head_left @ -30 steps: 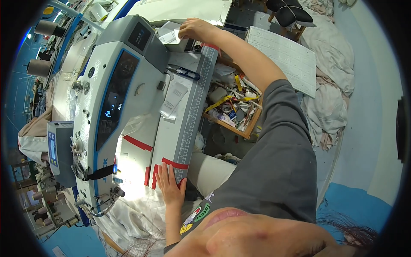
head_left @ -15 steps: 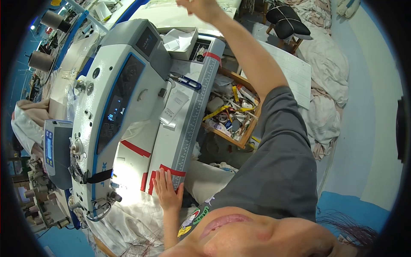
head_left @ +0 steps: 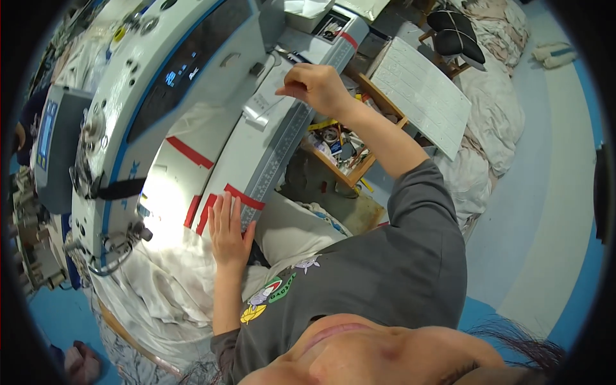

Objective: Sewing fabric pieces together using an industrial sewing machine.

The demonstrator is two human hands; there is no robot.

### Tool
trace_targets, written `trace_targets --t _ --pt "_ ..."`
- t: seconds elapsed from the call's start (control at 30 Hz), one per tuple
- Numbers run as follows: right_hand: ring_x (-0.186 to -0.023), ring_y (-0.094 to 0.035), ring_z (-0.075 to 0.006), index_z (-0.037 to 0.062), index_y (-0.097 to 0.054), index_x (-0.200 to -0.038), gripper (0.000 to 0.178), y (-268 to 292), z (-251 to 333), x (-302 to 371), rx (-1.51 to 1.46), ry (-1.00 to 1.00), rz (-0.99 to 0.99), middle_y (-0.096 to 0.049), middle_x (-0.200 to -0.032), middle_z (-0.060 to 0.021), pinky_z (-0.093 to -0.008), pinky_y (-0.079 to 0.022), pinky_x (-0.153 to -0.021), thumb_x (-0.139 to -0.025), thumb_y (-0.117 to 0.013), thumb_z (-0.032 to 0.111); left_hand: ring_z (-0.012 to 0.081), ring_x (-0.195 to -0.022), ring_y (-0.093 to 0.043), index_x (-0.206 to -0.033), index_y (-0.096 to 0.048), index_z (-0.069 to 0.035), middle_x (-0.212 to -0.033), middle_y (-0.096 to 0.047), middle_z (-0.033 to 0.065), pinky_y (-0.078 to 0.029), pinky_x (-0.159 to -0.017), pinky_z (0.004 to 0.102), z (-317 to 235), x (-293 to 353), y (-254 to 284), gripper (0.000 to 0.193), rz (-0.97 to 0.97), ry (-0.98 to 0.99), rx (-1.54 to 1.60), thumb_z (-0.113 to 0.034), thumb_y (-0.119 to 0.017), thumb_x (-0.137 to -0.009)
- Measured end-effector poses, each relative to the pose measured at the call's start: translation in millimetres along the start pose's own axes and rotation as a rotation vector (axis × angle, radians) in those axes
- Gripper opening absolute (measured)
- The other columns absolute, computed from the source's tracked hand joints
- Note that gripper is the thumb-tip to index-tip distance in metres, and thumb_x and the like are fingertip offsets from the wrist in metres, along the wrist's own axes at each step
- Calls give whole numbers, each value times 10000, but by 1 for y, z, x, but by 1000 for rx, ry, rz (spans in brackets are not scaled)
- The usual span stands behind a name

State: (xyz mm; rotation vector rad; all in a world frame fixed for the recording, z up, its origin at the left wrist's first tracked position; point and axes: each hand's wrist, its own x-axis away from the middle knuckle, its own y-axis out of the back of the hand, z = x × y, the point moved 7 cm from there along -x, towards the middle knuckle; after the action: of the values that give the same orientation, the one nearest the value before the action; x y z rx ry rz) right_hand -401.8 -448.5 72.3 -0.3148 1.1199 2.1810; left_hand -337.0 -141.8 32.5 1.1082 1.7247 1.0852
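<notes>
The left hand [head_left: 230,234] is laid flat, thumb apart, by red tape [head_left: 252,201]; whether anything is gripped by the curled right hand [head_left: 321,91] cannot be told.

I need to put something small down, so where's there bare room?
The white table has a bare patch between the paper slip, the ruler strip and the red tape by your left hand. Crowded: the far end, with the box of papers, and the open drawer full of odds and ends.

From remote, I see dark grey shirt [head_left: 385,269], loose short sleeves [head_left: 420,192], chest print [head_left: 255,313] in yellow, green, red.
</notes>
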Motion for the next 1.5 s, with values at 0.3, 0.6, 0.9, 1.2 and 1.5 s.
trace_targets --t 0.3,0.6,0.9,1.2,1.5 --pt "-804 -587 -190 102 -667 -838 120 -45 22 21 317 255 0 -617 -864 22 -278 -511 -694 -719 -682 116 321 -1301 -354 -1287 -478 -67 -1394 -390 126 -277 -1069 473 0 9 7 560 -8 19 52 -133 -670 -764" --pt "-786 -608 -211 79 -646 -808 68 -47 18 16 280 209 -40 -630 -841 -24 -301 -509 -670 -743 -665 86 349 -1305 -342 -1251 -497 -49 -1393 -382 165 -280 -1066 460 -10 26 26 516 -40 60 247 -39 -650 -758" --pt "-724 -613 -239 47 -650 -829 97 -39 26 16 171 75 -133 -633 -826 -56 -308 -499 -660 -764 -672 117 330 -1189 -482 -1220 -513 -33 -1280 -502 166 -434 -944 383 -9 22 31 425 -69 231 686 -29 -610 -806" --pt "-693 -603 -235 46 -649 -795 76 -43 15 16 -28 -103 -90 -641 -792 -57 -307 -478 -607 -730 -684 59 300 -1120 -548 -1230 -501 -10 -1244 -534 168 -476 -895 368 -14 19 28 391 -11 182 760 -59 -586 -851" --pt "-762 -611 -213 72 -660 -832 157 -63 212 92 116 737 5 -625 -855 -43 -315 -509 -646 -676 -641 77 211 -1002 -613 -1131 -538 24 -1079 -608 131 -522 -832 318 8 3 14 276 -113 672 1860 -156 -539 -922"
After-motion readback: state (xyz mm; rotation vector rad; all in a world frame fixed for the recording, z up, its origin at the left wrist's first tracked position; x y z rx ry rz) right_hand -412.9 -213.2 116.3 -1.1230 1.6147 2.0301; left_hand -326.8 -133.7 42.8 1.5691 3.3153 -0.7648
